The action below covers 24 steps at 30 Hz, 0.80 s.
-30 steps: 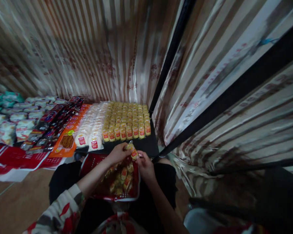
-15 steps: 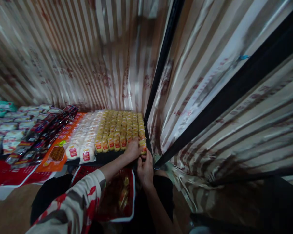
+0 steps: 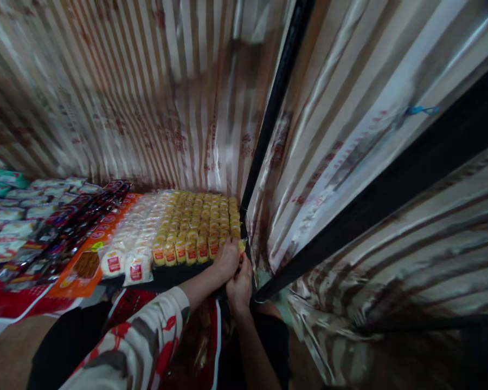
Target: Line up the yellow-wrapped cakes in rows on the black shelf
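At the right end of rows of small yellow wrapped snacks (image 3: pixel 187 252), both my hands meet over one small yellow packet (image 3: pixel 242 247). My left hand (image 3: pixel 226 259) is closed, its fingers curled against the packet's near left side. From below, my right hand (image 3: pixel 239 286) pinches at the same packet, with its thumb and fingers close together. Most of that packet is hidden behind the hands. Red and white labels show on the front row of yellow snacks.
Left of the yellow rows lie clear-wrapped white packets (image 3: pixel 136 268), an orange bag (image 3: pixel 85 265), and dark packets (image 3: pixel 61 233). A red bag (image 3: pixel 130 303) rests on my lap. Black poles (image 3: pixel 264 135) and striped sheeting (image 3: pixel 166 108) stand behind and to the right.
My hands have drawn closer together around the yellow packet at the row's right end, covering more of it. The view has shifted slightly.
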Available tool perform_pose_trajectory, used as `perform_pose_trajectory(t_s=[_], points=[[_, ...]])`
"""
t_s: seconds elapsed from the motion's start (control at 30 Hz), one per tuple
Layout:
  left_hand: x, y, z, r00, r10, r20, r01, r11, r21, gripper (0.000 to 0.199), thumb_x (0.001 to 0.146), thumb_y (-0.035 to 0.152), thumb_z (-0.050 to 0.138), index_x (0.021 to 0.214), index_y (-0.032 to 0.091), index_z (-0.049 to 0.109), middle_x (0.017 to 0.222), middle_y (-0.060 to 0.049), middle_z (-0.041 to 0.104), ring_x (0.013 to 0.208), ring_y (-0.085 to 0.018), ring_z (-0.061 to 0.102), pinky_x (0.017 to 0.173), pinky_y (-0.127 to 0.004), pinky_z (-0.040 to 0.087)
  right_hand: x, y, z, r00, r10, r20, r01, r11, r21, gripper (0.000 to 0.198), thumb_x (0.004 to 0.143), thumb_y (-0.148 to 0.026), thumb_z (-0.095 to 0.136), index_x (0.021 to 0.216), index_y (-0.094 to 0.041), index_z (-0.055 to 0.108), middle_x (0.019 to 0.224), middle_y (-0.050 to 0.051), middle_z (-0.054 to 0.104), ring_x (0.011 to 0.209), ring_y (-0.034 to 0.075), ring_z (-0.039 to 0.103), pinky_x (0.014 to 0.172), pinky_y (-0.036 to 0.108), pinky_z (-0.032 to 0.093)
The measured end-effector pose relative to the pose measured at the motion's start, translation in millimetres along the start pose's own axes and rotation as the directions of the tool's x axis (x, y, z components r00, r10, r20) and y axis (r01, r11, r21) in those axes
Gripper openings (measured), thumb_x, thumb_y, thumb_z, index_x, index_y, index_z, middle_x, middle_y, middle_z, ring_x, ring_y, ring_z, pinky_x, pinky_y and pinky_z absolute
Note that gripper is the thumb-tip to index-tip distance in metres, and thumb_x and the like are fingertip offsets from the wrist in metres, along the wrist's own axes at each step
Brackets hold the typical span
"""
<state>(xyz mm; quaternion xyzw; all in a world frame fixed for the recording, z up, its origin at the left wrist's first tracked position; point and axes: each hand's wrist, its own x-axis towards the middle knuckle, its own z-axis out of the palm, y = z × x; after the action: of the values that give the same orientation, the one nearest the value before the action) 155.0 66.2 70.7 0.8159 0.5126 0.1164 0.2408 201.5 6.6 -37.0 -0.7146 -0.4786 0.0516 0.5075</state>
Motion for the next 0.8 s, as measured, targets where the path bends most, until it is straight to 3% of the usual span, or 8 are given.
perform_pose_trajectory(t_s=[0.17, 0.3, 0.37, 0.47, 0.57, 0.67, 0.8], points=[[-0.6, -3.8, 5.2, 0.999, 0.029, -0.043, -0.026, 0.997, 0.070, 0.038, 0.089, 0.009, 0.040, 0.127, 0.011, 0.041, 0.126, -0.016, 0.046, 0.090, -0.018, 0.063, 0.072, -0.024, 0.051, 4.7, -2.4, -0.7, 0.998, 0.028, 0.048, -0.027, 1.000, -0.010, 0.063, 0.079, -0.027, 0.045, 0.138, -0.008, 0.036, 0.133, 0.022, 0.045, 0.123, 0.031, 0.045, 0.099, 0.046, 0.040], [-6.9, -11.5, 10.7, 0.987, 0.107, -0.122, -0.100, 0.993, 0.058, 0.042, 0.092, 0.014, 0.037, 0.134, 0.015, 0.034, 0.133, -0.016, 0.039, 0.094, -0.018, 0.061, 0.078, -0.028, 0.052, 4.6, 1.8, -0.2, 0.999, 0.010, 0.052, -0.007, 0.998, -0.057, 0.061, 0.081, -0.027, 0.043, 0.139, -0.008, 0.035, 0.135, 0.021, 0.044, 0.124, 0.029, 0.044, 0.100, 0.045, 0.040], [-12.6, -13.2, 19.9, 0.971, 0.183, -0.151, -0.179, 0.983, 0.037, 0.040, 0.092, 0.016, 0.037, 0.133, 0.016, 0.037, 0.133, -0.014, 0.040, 0.099, -0.018, 0.060, 0.085, -0.029, 0.051, 4.2, 7.0, 2.6, 0.998, -0.022, 0.059, 0.027, 0.995, -0.091, 0.057, 0.083, -0.024, 0.039, 0.138, -0.010, 0.037, 0.136, 0.018, 0.045, 0.126, 0.027, 0.043, 0.102, 0.043, 0.039], [-20.8, -10.1, 41.5, 0.958, 0.268, -0.101, -0.266, 0.963, 0.034, 0.042, 0.088, 0.010, 0.038, 0.128, 0.017, 0.047, 0.128, -0.011, 0.050, 0.114, -0.021, 0.053, 0.096, -0.032, 0.047, 4.3, 16.4, 8.8, 0.991, -0.118, 0.070, 0.126, 0.985, -0.117, 0.050, 0.084, -0.019, 0.033, 0.132, -0.015, 0.046, 0.130, 0.013, 0.053, 0.125, 0.024, 0.043, 0.105, 0.041, 0.037], [-22.6, -8.2, 55.9, 0.980, 0.170, -0.100, -0.165, 0.985, 0.052, 0.053, 0.082, 0.000, 0.031, 0.131, 0.011, 0.045, 0.130, -0.016, 0.051, 0.122, -0.023, 0.049, 0.103, -0.036, 0.042, 4.6, 21.3, 13.3, 0.988, -0.137, 0.068, 0.146, 0.980, -0.136, 0.049, 0.083, -0.018, 0.032, 0.129, -0.017, 0.049, 0.128, 0.012, 0.054, 0.125, 0.024, 0.043, 0.105, 0.040, 0.037], [-19.1, -15.8, 50.2, 0.974, 0.220, -0.049, -0.218, 0.975, 0.031, 0.049, 0.085, 0.003, 0.030, 0.130, 0.012, 0.048, 0.129, -0.011, 0.054, 0.121, -0.019, 0.050, 0.104, -0.030, 0.042, 4.4, 19.8, 13.2, 0.992, -0.098, 0.077, 0.109, 0.982, -0.157, 0.050, 0.084, -0.019, 0.031, 0.131, -0.017, 0.046, 0.131, 0.012, 0.052, 0.125, 0.024, 0.043, 0.104, 0.041, 0.038], [-18.7, -27.9, 35.2, 0.967, 0.250, -0.052, -0.249, 0.968, 0.022, 0.045, 0.089, 0.008, 0.031, 0.131, 0.005, 0.046, 0.135, -0.015, 0.049, 0.125, -0.021, 0.047, 0.107, -0.030, 0.038, 3.9, 17.4, 11.3, 0.985, -0.161, 0.059, 0.170, 0.965, -0.200, 0.051, 0.083, -0.018, 0.027, 0.130, -0.015, 0.046, 0.130, 0.013, 0.051, 0.129, 0.024, 0.039, 0.108, 0.042, 0.034]])
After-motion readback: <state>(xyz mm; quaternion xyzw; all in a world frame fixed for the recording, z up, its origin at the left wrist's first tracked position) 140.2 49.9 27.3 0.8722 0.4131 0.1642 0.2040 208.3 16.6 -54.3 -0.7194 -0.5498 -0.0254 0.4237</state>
